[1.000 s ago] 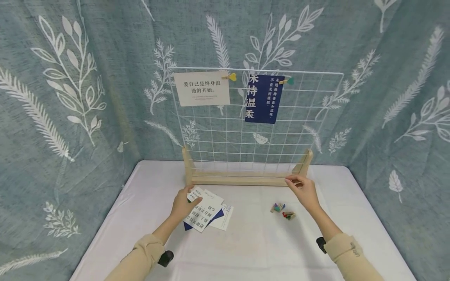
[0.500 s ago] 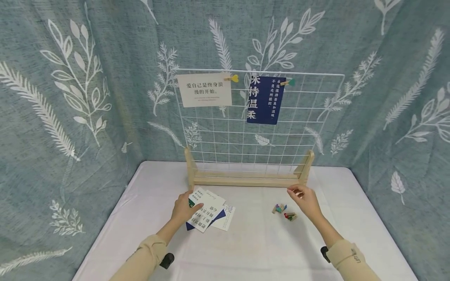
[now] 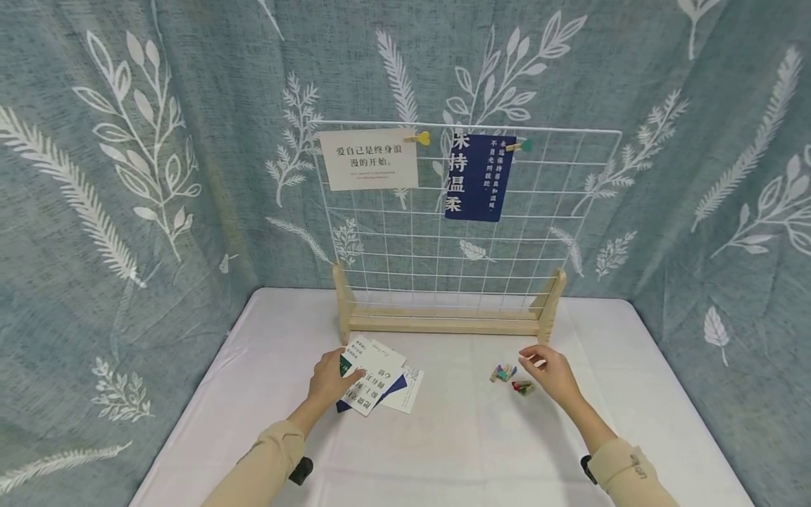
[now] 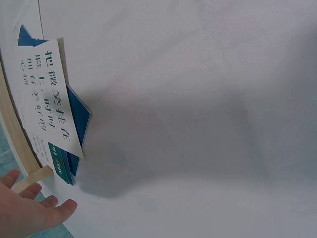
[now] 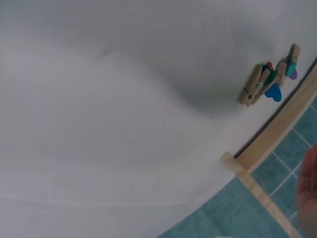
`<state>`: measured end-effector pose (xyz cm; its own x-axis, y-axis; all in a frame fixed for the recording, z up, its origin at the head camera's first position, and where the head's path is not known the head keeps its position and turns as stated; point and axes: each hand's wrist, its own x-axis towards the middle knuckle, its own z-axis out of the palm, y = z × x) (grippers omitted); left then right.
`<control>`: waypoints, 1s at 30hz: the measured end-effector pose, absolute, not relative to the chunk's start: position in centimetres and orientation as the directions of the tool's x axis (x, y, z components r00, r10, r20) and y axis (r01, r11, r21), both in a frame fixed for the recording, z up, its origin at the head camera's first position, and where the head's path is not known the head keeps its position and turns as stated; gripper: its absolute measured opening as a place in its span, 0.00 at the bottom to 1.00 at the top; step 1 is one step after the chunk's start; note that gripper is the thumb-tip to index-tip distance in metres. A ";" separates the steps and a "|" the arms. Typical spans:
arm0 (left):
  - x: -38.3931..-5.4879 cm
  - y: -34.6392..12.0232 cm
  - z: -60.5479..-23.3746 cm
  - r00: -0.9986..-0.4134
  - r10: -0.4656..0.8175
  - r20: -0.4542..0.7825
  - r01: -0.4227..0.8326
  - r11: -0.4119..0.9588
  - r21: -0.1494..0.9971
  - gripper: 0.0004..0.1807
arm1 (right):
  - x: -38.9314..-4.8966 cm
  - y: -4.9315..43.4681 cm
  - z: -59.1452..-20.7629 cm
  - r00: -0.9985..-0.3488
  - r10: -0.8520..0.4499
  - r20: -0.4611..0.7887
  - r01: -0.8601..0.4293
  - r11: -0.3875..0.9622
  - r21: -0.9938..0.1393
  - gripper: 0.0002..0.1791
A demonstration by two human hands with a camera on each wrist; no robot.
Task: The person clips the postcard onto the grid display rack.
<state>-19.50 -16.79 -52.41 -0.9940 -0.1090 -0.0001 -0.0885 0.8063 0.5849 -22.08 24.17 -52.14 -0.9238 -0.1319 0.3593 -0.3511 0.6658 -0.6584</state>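
My left hand (image 3: 329, 377) hovers at the left side of a loose stack of printed cards (image 3: 380, 370), thumb over its edge. In the left wrist view that hand (image 4: 34, 210) has its fingers spread with nothing between them. White cards with dark lettering lie on top; blue card corners (image 4: 78, 111) and a green card (image 4: 59, 161) stick out from under them. My right hand (image 3: 552, 370), fingers loosely bent and holding nothing, is just right of two small heaps of wooden clothespins (image 3: 503, 373) with coloured decorations. Only part of the right hand (image 5: 308, 193) shows in the right wrist view.
A white wire grid (image 3: 469, 250) stands on a wooden base (image 3: 443, 324) at the back of the white-covered table (image 3: 443, 451). A white card (image 3: 369, 160) and a navy card (image 3: 476, 179) hang on it from clothespins. Patterned curtains surround the table.
My right hand has come down and back from the grid's base toward the clothespins. My left hand stays by the card stack, which lies as before. The head view has shifted slightly.
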 end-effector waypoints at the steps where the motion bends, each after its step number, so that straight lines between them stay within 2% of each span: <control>1: -19.5 -16.8 -52.4 -0.995 -0.098 0.001 -0.079 0.808 0.584 0.37 | -22.1 24.3 -52.3 -0.927 -0.132 0.350 -0.344 0.668 -0.660 0.06; 8: -19.6 -16.6 -52.5 -0.998 -0.054 -0.022 -0.057 0.831 0.553 0.42 | -22.7 24.8 -52.8 -0.936 -0.142 0.321 -0.326 0.690 -0.646 0.07; 18: -19.1 -16.7 -52.5 -0.988 -0.046 -0.148 -0.114 0.866 0.486 0.53 | -22.4 25.9 -53.9 -0.951 -0.169 0.258 -0.297 0.728 -0.618 0.09; 24: -18.7 -16.5 -52.3 -0.971 -0.074 -0.229 -0.184 0.842 0.507 0.53 | -22.3 26.1 -54.2 -0.953 -0.185 0.242 -0.297 0.743 -0.600 0.09; 30: -18.6 -16.5 -52.6 -0.971 -0.081 -0.223 -0.181 0.860 0.477 0.53 | -22.2 26.1 -54.5 -0.957 -0.177 0.229 -0.283 0.739 -0.611 0.09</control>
<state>-18.65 -16.52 -52.64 -0.9715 -0.0811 -0.2229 -0.1813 0.8600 0.4770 -22.21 26.08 -54.47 -0.9571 -0.1774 0.2293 -0.2834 0.7387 -0.6115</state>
